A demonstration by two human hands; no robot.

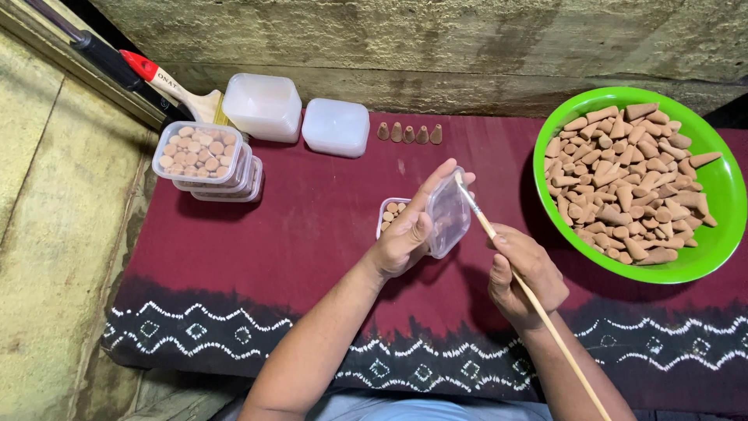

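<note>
The left hand (409, 230) is wrapped around a small clear plastic box (446, 212), tipped up on its side, fingers curled along the top edge and thumb on the near side. Behind it you can see the brown cones (392, 210) already packed in that box. The right hand (526, 269) has its fingers closed tight on a long thin wooden stick (530, 296), and the stick's tip is right at the top edge of the box, touching or nearly so, hard to tell which.

All of it sits over a dark red cloth (312, 234) with a white zigzag border on the near side. Far right there's a big green bowl (721, 187) heaped with more cones. Far left is a stack of filled boxes (206, 156), with two empty white tubs (265, 105) just beside it and a paintbrush (175, 86) behind. A row of five cones (409, 133) stands upright at the far edge of the cloth.
</note>
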